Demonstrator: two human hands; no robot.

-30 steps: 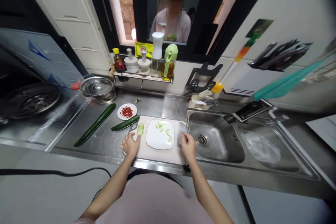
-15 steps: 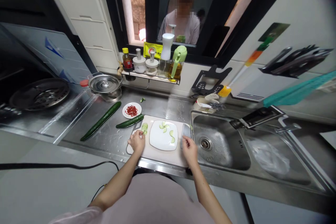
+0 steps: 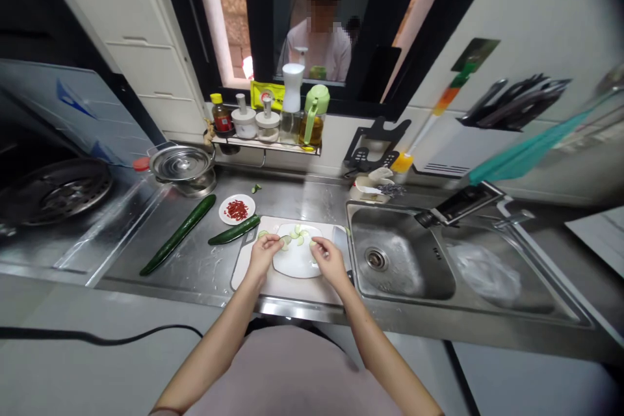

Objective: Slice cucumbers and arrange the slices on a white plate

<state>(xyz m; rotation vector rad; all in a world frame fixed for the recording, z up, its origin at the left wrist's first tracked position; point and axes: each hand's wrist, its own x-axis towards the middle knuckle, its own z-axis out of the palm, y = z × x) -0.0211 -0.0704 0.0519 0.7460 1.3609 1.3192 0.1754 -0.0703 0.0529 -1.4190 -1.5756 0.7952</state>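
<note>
A white plate rests on the pale cutting board, several cucumber slices fanned out near its far side. My left hand pinches a cucumber slice over the plate's left edge. At the right side, the fingers of my right hand are closed on another cucumber slice, partly hidden by the fingertips. Beyond my left hand, more slices show on the board. A knife blade lies on the board right of the plate.
Left of the board lie a cut cucumber, a long cucumber and a small dish of chopped red pieces. A steel pot stands farther left. The sink adjoins on the right; seasoning bottles line a rack behind.
My left hand has moved right from the board to the plate with a cucumber slice. My right hand has moved left from beside the knife to a slice on the plate.
</note>
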